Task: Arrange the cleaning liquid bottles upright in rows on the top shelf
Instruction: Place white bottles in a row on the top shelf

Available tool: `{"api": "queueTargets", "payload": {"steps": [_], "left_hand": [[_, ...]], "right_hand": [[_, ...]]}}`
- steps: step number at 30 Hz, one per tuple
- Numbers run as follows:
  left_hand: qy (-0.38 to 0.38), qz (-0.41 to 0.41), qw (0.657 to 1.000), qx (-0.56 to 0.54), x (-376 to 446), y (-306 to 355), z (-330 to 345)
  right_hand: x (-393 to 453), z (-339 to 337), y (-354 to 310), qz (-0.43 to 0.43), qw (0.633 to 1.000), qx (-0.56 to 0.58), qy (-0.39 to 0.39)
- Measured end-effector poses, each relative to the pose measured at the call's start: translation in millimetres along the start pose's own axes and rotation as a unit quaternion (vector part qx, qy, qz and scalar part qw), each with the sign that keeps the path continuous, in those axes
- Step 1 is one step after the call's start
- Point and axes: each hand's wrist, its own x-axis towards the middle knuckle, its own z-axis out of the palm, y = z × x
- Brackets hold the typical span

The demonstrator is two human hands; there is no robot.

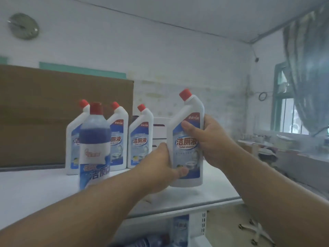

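Back row: three white angled-neck bottles stand upright on the top shelf (35,189): the left one (74,139) partly hidden, the middle one (118,138), the right one (140,138). They stand at about 10 o'clock from the held bottle.
Blue bottle: a straight-necked blue bottle (95,145) stands in front of the row, at 9 o'clock from the held bottle.
Left hand: the left hand (160,166) grips the lower left side of the held bottle (187,139), thumb across the label's bottom.
Held bottle: upright, red cap at 12 o'clock; whether its base touches the shelf I cannot tell.
Right hand: the right hand (208,138) grips the upper right side, thumb on the front.
Risk: the left forearm passes just beside the blue bottle; a sideways sweep would likely knock it into the row. Setting down too far toward 5 o'clock may tip the held bottle off the shelf's front corner.
Open room: bare shelf at 7 o'clock in front, and a gap at 11 o'clock beside the right back bottle, before white boxes (160,129).
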Motion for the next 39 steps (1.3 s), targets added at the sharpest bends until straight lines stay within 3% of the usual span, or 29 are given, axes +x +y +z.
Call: {"api": "queueTargets", "payload": {"steps": [6,11,20,27,39], "left_hand": [[0.012,-0.074,0.989,0.125,54.6,-8.5,9.7],[-0.017,-0.134,0.959,0.250,80.1,-35.0,17.8],[0.030,-0.099,0.942,0.319,83.7,-67.9,27.4],[0.041,-0.090,0.934,0.343,84.9,-70.7,29.7],[0.020,-0.109,0.914,0.390,89.2,-72.2,30.5]], "right_hand": [[60.6,-16.1,57.0,0.046,0.998,0.030,-0.041],[98.7,-12.5,78.5,0.077,0.995,0.035,-0.056],[117.2,-8.1,106.3,0.095,0.990,0.067,-0.081],[99.5,-21.0,118.5,0.134,0.969,-0.123,-0.168],[108.7,-0.1,133.4,0.085,0.968,-0.216,-0.099]]}}
